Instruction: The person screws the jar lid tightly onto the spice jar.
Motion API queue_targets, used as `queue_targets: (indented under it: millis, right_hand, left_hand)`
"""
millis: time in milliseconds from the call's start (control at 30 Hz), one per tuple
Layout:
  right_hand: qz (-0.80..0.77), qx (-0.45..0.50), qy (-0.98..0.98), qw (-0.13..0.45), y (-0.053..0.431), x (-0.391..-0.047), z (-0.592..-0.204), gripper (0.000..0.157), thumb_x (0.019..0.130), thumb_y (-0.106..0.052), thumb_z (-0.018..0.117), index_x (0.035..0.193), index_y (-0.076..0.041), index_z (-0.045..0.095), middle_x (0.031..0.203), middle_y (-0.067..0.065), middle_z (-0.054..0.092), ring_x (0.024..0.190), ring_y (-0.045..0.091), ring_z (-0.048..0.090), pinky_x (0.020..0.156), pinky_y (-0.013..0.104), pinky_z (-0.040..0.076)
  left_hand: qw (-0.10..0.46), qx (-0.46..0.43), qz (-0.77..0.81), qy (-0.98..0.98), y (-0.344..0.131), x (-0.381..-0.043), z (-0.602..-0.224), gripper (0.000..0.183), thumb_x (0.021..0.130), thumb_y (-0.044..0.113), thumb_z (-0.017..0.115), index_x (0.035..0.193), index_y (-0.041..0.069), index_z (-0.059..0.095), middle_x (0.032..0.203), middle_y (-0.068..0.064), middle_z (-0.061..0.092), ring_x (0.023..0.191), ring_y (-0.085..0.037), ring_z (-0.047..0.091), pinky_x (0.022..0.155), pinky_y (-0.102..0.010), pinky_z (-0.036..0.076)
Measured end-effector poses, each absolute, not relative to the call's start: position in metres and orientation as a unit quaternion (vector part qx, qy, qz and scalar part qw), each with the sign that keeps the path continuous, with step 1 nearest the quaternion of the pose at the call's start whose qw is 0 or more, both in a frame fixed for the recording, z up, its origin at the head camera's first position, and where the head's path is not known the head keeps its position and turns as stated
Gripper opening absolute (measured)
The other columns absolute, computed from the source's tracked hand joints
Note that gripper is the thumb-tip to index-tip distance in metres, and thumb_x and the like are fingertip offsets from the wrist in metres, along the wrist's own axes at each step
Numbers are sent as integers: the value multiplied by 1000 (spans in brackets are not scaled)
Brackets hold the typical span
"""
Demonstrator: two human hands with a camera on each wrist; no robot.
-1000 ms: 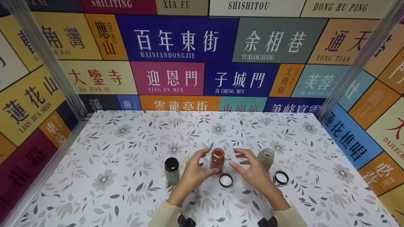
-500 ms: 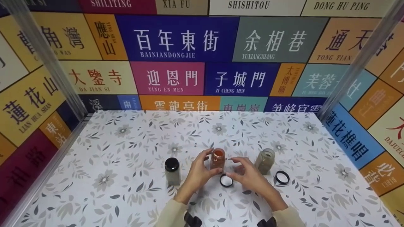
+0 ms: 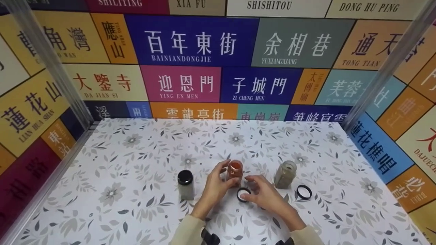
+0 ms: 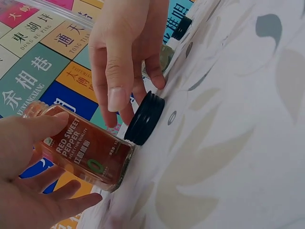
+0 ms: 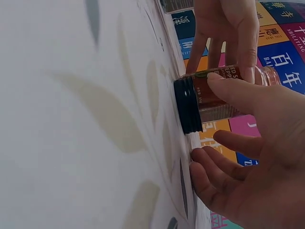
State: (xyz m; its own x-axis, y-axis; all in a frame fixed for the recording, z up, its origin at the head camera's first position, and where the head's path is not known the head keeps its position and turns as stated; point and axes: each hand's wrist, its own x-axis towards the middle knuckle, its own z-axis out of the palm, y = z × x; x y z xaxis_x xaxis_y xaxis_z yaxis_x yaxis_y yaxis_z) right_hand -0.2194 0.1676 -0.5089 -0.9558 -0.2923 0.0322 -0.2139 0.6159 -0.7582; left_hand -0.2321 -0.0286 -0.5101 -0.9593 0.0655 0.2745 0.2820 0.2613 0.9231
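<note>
A glass spice jar of red powder (image 3: 234,173), labelled "RED SWEET PEPPER" in the left wrist view, stands uncapped on the table. My left hand (image 3: 214,182) holds it from the left, thumb on its front and index finger at the far side. Just in front of that jar lies its black lid (image 3: 244,195), white inside up. My right hand (image 3: 267,194) is spread over the lid's right side, thumb overlapping it in the head view and fingertips short of the jar. From the right wrist view, the lid (image 5: 188,106) appears between the right fingers and the jar.
To the left stands a capped jar (image 3: 185,185) with a black lid. An uncapped jar of greenish-brown powder (image 3: 285,175) is at the right, with another black lid (image 3: 304,192) beside it. The flowered tabletop (image 3: 163,143) meets a wall of coloured signs (image 3: 190,42).
The left hand has closed in on the red powder jar. The right hand has moved left and down, away from the greenish-brown jar, to the lid in front of the red one.
</note>
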Motion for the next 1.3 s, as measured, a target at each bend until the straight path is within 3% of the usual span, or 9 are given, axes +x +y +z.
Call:
queue_targets:
  millis: [300, 567, 933, 1100, 1300]
  right_hand:
    - [-381, -152, 910, 56, 167, -216, -508, 65, 73, -30, 90, 126, -7, 62, 119, 9, 61, 103, 21, 60, 88, 35, 52]
    - [-347, -186, 918, 48, 166, -215, -508, 61, 68, -25, 92, 120, -5, 66, 109, 9, 59, 95, 18, 55, 82, 30, 50]
    - [-341, -204, 917, 42, 167, -217, -509, 44, 71, -22, 90, 109, -11, 72, 101, 1, 62, 92, 13, 56, 81, 27, 49]
    - [-353, -189, 915, 53, 168, -217, -508, 43, 73, -24, 89, 110, -11, 71, 101, 1, 63, 93, 16, 59, 82, 28, 50]
    - [-371, -169, 911, 56, 169, -217, -502, 45, 74, -24, 88, 113, -10, 69, 109, 4, 69, 102, 21, 63, 92, 38, 52]
  left_hand:
    - [71, -112, -613, -779, -27, -233, -511, 52, 82, 12, 80, 130, 6, 60, 125, -17, 68, 117, -35, 66, 105, -48, 52]
    - [75, -115, -613, -778, -26, -233, -513, 51, 81, 13, 80, 128, 8, 61, 122, -17, 70, 115, -34, 67, 106, -49, 51]
    - [73, -123, -621, -770, -27, -231, -515, 51, 82, 15, 80, 128, 8, 60, 119, -16, 71, 115, -34, 67, 104, -50, 51]
    - [62, -116, -627, -768, -27, -232, -515, 50, 83, 11, 79, 128, 8, 60, 121, -17, 70, 117, -34, 66, 106, -50, 51]
    - [51, -116, -639, -759, -28, -233, -515, 50, 83, 10, 79, 129, 8, 60, 122, -17, 69, 118, -34, 65, 107, -48, 51]
